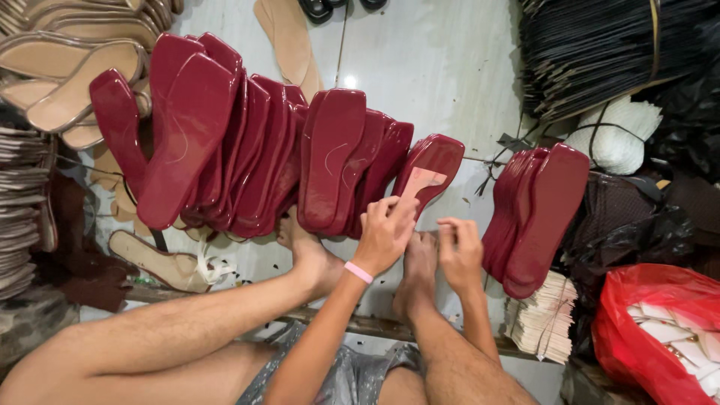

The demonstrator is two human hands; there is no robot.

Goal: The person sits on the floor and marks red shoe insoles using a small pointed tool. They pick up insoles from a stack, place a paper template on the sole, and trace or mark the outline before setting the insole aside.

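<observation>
— What are the hands doing?

— My left hand (384,234) reaches forward, wrist cocked, fingers pinched closed on a small pink label (424,182) against the dark red sole (433,166) standing on the floor (420,67). My right hand (459,251) hovers beside it, fingers curled loosely, gripping nothing I can see.

— Textures?

— The row of red soles (247,142) is glossy, smooth, flat and long, with blunt toes. A second stack (536,217) leans to the right, near a crinkled red plastic bag (652,330).

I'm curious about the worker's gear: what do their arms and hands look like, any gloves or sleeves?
No gloves and no sleeves: both hands are bare. The left hand has a thin pink band around its wrist. The right hand wears nothing, with no ring or watch visible.
</observation>
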